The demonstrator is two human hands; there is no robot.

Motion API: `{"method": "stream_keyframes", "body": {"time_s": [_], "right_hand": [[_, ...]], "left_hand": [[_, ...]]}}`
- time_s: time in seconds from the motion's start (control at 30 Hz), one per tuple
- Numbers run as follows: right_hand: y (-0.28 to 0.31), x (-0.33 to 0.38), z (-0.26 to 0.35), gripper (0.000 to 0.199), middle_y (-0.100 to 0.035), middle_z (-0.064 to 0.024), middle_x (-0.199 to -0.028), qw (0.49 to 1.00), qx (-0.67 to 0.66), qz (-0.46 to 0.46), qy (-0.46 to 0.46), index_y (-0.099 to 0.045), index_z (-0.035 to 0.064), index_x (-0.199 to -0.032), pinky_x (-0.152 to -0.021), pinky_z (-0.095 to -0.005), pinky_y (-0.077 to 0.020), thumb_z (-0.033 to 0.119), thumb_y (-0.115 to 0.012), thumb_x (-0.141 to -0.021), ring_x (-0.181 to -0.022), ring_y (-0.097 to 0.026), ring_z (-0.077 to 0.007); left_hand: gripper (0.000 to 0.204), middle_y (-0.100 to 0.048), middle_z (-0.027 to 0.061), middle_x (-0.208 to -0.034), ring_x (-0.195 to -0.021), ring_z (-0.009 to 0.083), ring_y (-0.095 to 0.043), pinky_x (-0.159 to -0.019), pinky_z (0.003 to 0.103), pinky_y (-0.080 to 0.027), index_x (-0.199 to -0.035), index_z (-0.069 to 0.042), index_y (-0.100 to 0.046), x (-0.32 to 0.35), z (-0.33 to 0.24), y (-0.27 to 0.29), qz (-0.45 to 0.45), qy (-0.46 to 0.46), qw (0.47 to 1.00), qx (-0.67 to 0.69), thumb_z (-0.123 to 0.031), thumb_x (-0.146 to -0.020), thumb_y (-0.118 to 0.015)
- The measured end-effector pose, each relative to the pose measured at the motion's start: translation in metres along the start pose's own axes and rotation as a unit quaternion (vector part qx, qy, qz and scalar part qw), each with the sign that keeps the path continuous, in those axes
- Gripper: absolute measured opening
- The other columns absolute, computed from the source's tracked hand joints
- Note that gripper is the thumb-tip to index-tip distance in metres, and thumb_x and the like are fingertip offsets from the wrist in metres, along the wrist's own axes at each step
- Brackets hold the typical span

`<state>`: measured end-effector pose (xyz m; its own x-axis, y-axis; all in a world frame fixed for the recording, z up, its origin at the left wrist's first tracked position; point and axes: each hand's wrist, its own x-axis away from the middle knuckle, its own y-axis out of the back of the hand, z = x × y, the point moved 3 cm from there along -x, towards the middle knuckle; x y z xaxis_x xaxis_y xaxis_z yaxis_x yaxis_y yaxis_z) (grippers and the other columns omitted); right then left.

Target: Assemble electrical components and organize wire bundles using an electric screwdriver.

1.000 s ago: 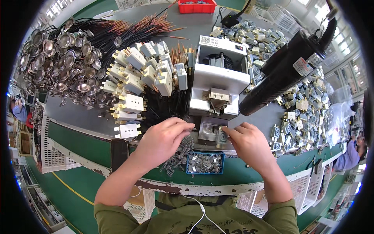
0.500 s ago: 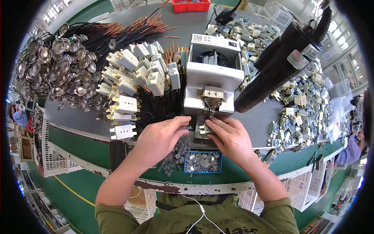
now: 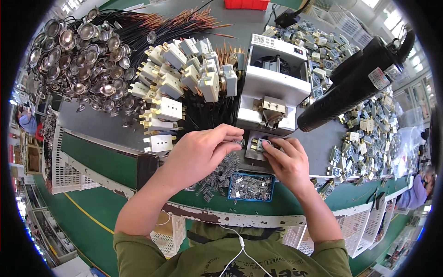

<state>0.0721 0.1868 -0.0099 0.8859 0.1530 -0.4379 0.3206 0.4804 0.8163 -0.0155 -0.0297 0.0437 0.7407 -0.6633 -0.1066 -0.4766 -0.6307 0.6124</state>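
My left hand point(image 3: 196, 152) is closed in a pinch, with a small coil spring point(image 3: 239, 142) at its fingertips. Just right of it, my right hand point(image 3: 288, 161) grips a small grey plastic housing point(image 3: 261, 145) with brass terminals on its left side. The housing rests on a metal block point(image 3: 252, 153) at the front foot of a white bench machine point(image 3: 272, 83); my fingers cover part of it. A heap of loose coil springs point(image 3: 220, 174) lies under my left wrist. Nearer me sits a blue tray point(image 3: 273, 189) of small metal pieces.
Finished-looking white and grey housings point(image 3: 168, 109) with black wires stand left of the machine. Metal discs on wires point(image 3: 83, 64) pile up at far left. A black cylinder point(image 3: 341, 85) leans at the machine's right, before many loose housings point(image 3: 362, 124). A red bin point(image 3: 247, 4) is behind.
The whole view has shifted, so the bench appears farther right. My right fingers have drawn back somewhat, exposing more of the housing. My left hand still pinches the spring beside it.
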Motion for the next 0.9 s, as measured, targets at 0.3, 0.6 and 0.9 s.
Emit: {"method": "stream_keyframes", "body": {"time_s": [0.3, 0.6, 0.9], "right_hand": [[0.018, -0.024, 0.033, 0.034, -0.069, -0.0089, -0.103, 0.988, -0.147, -0.030, 0.022, -0.071, 0.0070, -0.105, -0.074, -0.0377, -0.0533, -0.004, -0.078, -0.074, -0.090, -0.065, -0.0282], [0.014, -0.035, 0.034, 0.024, -0.068, -0.0087, -0.095, 0.970, -0.244, -0.018, 0.008, -0.065, 0.0041, -0.099, -0.069, -0.0345, -0.0522, 0.000, -0.076, -0.079, -0.083, -0.065, -0.0270], [0.005, -0.026, 0.038, 0.008, -0.063, -0.0054, -0.091, 0.915, -0.365, 0.044, -0.168, -0.058, -0.0008, -0.104, -0.074, -0.0267, -0.0491, 0.002, -0.060, -0.096, -0.081, -0.058, -0.0109]], "left_hand": [[0.026, -0.075, 0.0120, -0.105, -0.097, 0.0231, -0.074, -0.079, 0.031, -0.058, -0.117, 0.000, -0.064, 0.001, -0.005, -0.008, 0.035, 0.000, 0.999, 0.031, -0.010, -0.093, -0.068], [0.024, -0.075, 0.0104, -0.098, -0.087, 0.0217, -0.075, -0.074, 0.029, -0.057, -0.112, -0.002, -0.067, -0.003, -0.011, -0.002, 0.043, 0.012, 0.996, 0.075, -0.011, -0.091, -0.071], [0.019, -0.075, 0.0074, -0.098, -0.085, 0.0223, -0.073, -0.073, 0.031, -0.057, -0.106, -0.005, -0.070, -0.001, -0.001, -0.009, -0.015, -0.060, 0.997, 0.052, -0.006, -0.087, -0.073]]}}
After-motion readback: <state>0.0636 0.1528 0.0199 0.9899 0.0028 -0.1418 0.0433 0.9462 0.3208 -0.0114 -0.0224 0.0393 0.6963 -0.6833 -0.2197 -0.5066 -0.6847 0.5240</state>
